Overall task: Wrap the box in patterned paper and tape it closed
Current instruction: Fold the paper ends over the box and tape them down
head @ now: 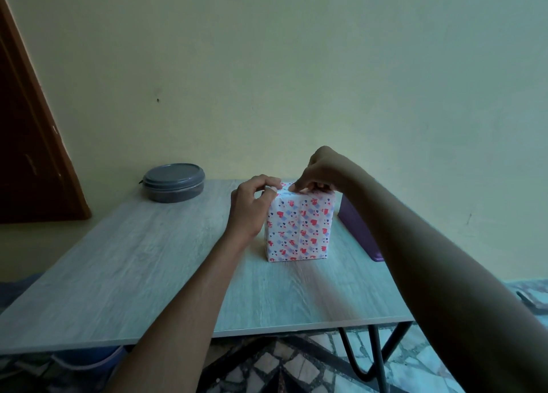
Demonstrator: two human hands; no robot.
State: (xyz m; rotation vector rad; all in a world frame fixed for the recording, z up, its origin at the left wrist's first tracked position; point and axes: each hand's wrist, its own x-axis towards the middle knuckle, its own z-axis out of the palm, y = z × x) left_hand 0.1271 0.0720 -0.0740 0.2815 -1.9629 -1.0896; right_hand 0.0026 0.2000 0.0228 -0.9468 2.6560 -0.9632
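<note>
Matt white paper printed with red hearts on upright box point(299, 226). Pale grey wood-grain laminate tabletop point(142, 262), matt. Smooth grey plastic round lidded container point(173, 182). Black metal hairpin legs point(373, 354).

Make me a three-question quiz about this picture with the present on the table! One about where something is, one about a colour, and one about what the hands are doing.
1. Where is the round container with the lid?
A. At the far left corner of the table
B. On top of the present
C. On the floor

2. What colour are the hearts on the wrapping paper?
A. Green
B. Red
C. Yellow

3. What are the hands doing?
A. Both lie flat on the table
B. One holds scissors
C. Both work at the top edge of the present

Answers:
1. A, the grey container sits on the table at its far left corner.
2. B, the present shows red hearts with small dark ones.
3. C, the left hand and right hand both pinch at the top of the present.
</note>
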